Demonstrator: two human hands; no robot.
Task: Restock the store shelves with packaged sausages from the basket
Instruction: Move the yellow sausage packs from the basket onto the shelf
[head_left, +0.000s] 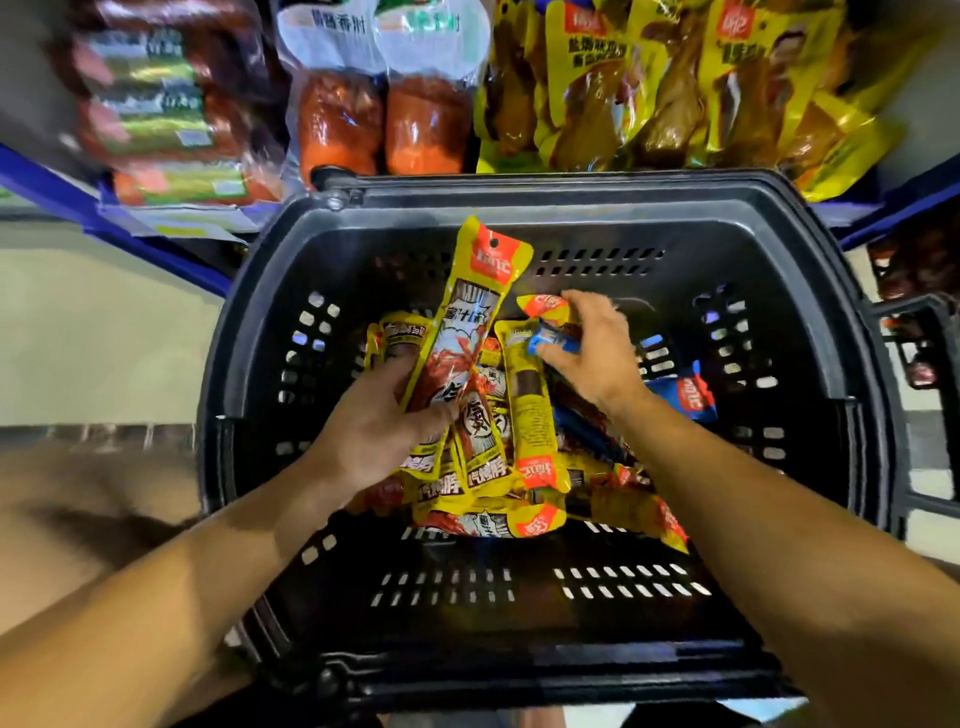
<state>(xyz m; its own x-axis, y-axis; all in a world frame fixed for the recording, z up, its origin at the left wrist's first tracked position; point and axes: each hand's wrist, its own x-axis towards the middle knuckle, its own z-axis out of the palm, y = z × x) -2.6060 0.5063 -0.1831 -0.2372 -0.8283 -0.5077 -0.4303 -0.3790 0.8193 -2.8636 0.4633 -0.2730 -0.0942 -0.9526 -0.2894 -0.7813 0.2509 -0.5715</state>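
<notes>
1. Shelf edge (171, 249) blue, at 10–11 o'clock; glossy plastic meat packs (384, 88) stacked at 12.
2. Basket (810, 322) black, rigid, slotted walls, frame centre.
3. Sausage packs (488, 499): slim yellow foil sleeves, heaped inside the basket.
4. Left hand (374, 426) curled round several upright packs.
5. Right hand (592, 348) fingertips pinch a blue-orange pack (553, 322).

Basket (810, 332) sits before the shelf (156, 228). Sausage packs (488, 499) piled in basket centre. Left hand (379, 415) over pile's left side, right hand (597, 348) toward basket's far right.
</notes>
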